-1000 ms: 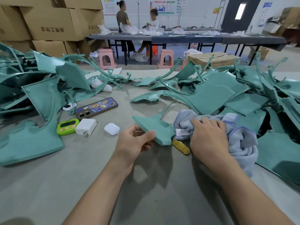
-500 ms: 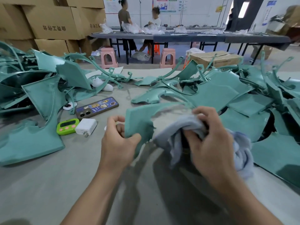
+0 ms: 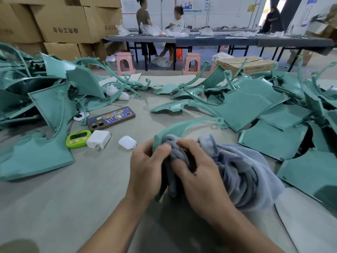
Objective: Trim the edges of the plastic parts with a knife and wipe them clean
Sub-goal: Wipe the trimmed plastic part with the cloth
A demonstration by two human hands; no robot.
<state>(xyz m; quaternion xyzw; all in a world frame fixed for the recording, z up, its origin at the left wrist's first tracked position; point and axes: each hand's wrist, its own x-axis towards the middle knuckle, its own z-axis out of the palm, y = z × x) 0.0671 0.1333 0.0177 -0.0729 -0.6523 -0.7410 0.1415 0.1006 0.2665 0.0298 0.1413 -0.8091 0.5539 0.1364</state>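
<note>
Well, near the one phone (image 3: 111,118), the left hand (image 3: 145,172) grips one plastic part (image 3: 184,125), fingers curled; the right hand (image 3: 200,174) clutches one cloth (image 3: 246,176).

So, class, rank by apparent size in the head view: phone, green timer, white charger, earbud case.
1. phone, clearly largest.
2. green timer and white charger: these look about alike, so I won't rank them.
3. earbud case, smallest.

Teal plastic part (image 3: 184,126) smooth, semi-gloss; grey-blue cloth (image 3: 242,172) fleecy, matt; table (image 3: 76,194) matt.
</note>
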